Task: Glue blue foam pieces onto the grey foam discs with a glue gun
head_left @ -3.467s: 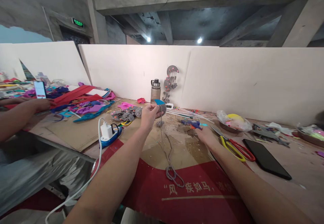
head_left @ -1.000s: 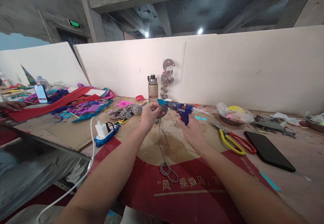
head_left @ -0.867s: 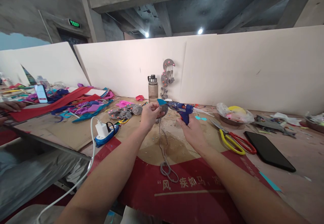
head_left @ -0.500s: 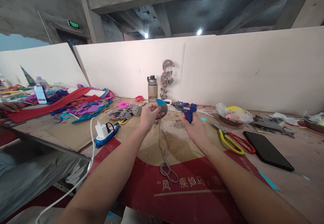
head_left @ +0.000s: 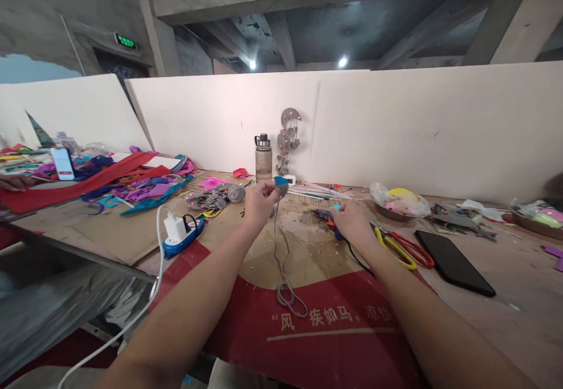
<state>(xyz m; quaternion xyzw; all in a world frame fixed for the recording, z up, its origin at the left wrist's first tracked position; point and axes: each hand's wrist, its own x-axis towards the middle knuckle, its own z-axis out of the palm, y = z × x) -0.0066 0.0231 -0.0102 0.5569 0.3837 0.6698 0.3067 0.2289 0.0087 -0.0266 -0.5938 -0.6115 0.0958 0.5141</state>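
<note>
My left hand (head_left: 258, 202) is raised over the table and pinches a small round grey and blue felt piece (head_left: 280, 186). A grey cord (head_left: 281, 260) hangs from the piece and ends in a loop on the red cardboard. My right hand (head_left: 354, 225) is low on the table, its fingers curled over the handle of a blue glue gun (head_left: 324, 216) that lies on its side. The gun's black cable (head_left: 357, 258) runs back under my right wrist.
Yellow and red scissors (head_left: 401, 248) and a black phone (head_left: 454, 254) lie right of my right hand. A water bottle (head_left: 263, 157) and a grey moon ornament (head_left: 288, 134) stand by the white boards. A power strip (head_left: 181, 233), felt scraps (head_left: 145, 188) and another person's phone (head_left: 62, 163) are on the left.
My right hand has lowered the glue gun from beside the felt piece down onto the table. My left hand still holds the felt piece up. The view has shifted slightly.
</note>
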